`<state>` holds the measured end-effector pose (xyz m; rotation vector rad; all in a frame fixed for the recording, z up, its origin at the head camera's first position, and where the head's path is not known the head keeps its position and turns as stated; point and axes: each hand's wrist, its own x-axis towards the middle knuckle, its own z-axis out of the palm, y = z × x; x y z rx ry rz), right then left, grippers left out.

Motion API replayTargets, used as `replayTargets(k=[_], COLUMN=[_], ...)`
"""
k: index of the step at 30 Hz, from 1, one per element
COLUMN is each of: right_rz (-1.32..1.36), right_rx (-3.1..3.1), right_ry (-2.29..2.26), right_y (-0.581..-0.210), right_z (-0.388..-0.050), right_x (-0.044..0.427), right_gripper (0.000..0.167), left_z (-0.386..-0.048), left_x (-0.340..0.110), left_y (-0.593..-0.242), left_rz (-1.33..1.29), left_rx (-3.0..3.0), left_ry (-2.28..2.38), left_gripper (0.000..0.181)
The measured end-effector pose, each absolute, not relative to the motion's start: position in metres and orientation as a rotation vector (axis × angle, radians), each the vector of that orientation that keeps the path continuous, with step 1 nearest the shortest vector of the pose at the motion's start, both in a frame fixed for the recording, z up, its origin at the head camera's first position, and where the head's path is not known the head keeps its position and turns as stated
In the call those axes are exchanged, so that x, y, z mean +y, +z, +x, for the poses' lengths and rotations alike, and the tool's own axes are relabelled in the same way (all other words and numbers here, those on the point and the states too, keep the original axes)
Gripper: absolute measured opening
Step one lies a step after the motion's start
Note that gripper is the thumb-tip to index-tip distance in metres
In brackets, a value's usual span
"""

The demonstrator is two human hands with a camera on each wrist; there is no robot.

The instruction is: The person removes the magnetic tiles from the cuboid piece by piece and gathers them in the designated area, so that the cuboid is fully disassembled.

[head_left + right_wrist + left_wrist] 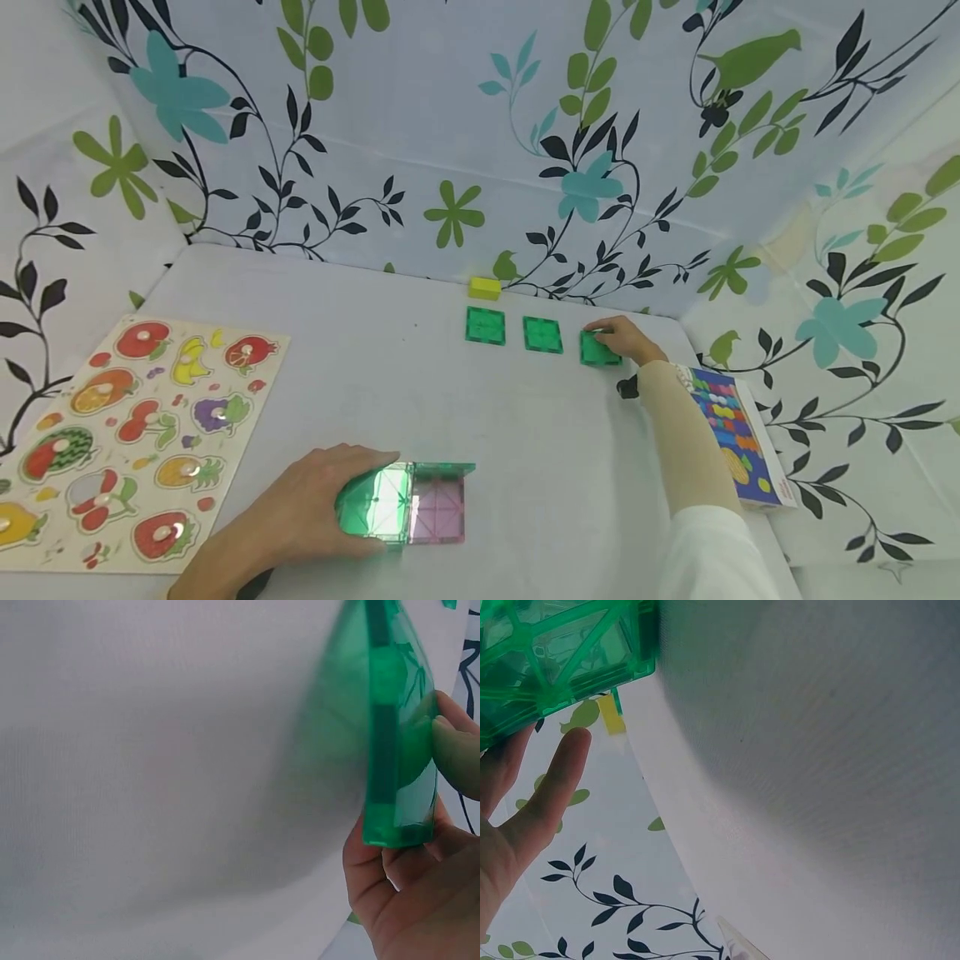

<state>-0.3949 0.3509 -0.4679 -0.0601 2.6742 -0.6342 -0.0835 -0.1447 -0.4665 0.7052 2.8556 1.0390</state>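
Note:
Near the front of the table my left hand [307, 504] holds a small structure of translucent green magnetic tiles [375, 504], thumb at the near side and fingers at the far side. A pink-purple tile [438, 512] lies against its right side, with a green tile standing along the back. In the left wrist view the green tile frame [555, 660] shows above the fingers. Far right, my right hand [633, 340] pinches a single green tile [600, 352]; the right wrist view shows that tile [401, 750] edge-on between thumb and fingers.
Two more green tiles, a left one [485, 325] and a middle one [542, 334], lie in a row beside the right hand. A yellow block [484, 288] sits behind them. A fruit puzzle board [258, 400] lies at left; a colourful box [738, 437] is at right beyond the forearm.

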Motion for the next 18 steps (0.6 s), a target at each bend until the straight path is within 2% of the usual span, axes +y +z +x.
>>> replayTargets(k=[13,18], right_rz=[-0.128,-0.062], right_rx=[2.879,2.846], right_ry=[-0.343,-0.301], right_y=[-0.473,-0.47], right_z=[-0.394,-0.391], right_x=[0.343,0.337], right_gripper=[0.04,0.05], left_z=[-0.083,-0.082], left_x=[-0.143,-0.143], left_y=[-0.463,-0.463], left_rz=[0.708,0.699], left_rx=[2.862,2.861], left_ry=[1.022,1.01], left_gripper=[0.08,0.08])
